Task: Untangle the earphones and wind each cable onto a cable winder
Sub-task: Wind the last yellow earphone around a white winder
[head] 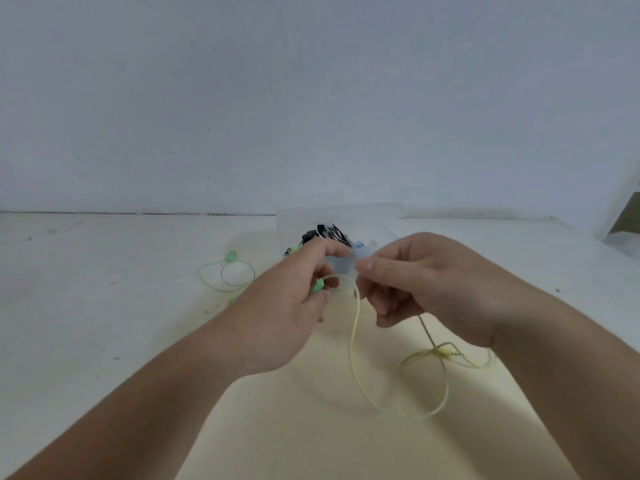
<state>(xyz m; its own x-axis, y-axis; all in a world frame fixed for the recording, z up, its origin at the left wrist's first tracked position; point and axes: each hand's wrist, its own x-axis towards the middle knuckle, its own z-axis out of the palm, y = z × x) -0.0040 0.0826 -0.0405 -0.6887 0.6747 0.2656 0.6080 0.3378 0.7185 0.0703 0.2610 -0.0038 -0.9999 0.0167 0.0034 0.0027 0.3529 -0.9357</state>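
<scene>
My left hand [294, 306] pinches a small green piece [317, 286] at one end of a pale yellow-green earphone cable [353, 344]. My right hand [412, 282] grips the same cable a little to the right, fingers curled round it. Between the hands the cable arches, then drops in a long loop onto the surface and runs to its plug [446, 353] under my right wrist. A second green earphone cable [225, 275] lies in loose loops on the surface to the left, with a green earbud [230, 256] at its top.
Behind my hands stands a translucent plastic box [341, 216] with black and striped items [330, 233] inside it. A white wall rises behind the pale table surface [104, 306]. A dark object [627, 216] shows at the far right edge.
</scene>
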